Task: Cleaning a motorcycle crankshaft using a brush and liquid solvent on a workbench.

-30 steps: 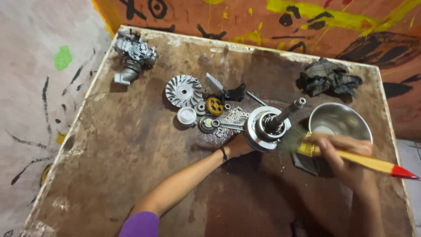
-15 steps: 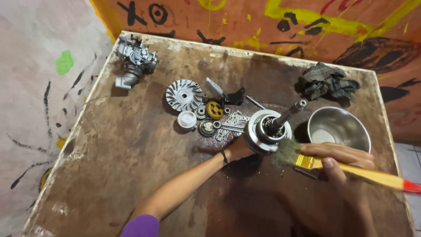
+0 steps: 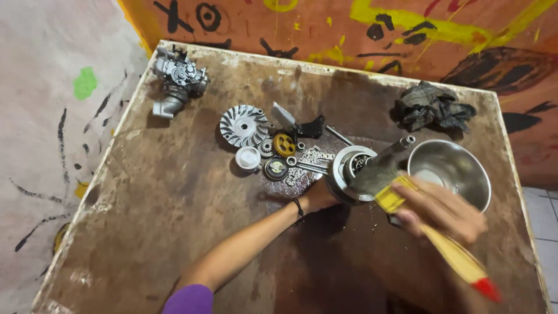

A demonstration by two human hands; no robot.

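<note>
My left hand [image 3: 321,196] grips a round metal pulley part with a shaft [image 3: 356,168] near the middle right of the stained brown table [image 3: 174,221]. In my right hand [image 3: 444,209] is a paintbrush [image 3: 442,241] with a yellow handle and a red tip. Its bristles rest on the top of the round part. A steel bowl [image 3: 459,168] stands just right of that part, behind my right hand.
A finned silver disc [image 3: 243,126], a brass gear [image 3: 284,145], a white cap [image 3: 249,157] and small metal bits lie left of the part. A carburettor [image 3: 177,78] sits at the far left corner. A dark rag [image 3: 433,106] lies at the far right. Painted walls surround the table.
My right hand has brought the brush from beside the bowl leftward, and its bristles now lie on the round part. My left hand still holds that part in place.
</note>
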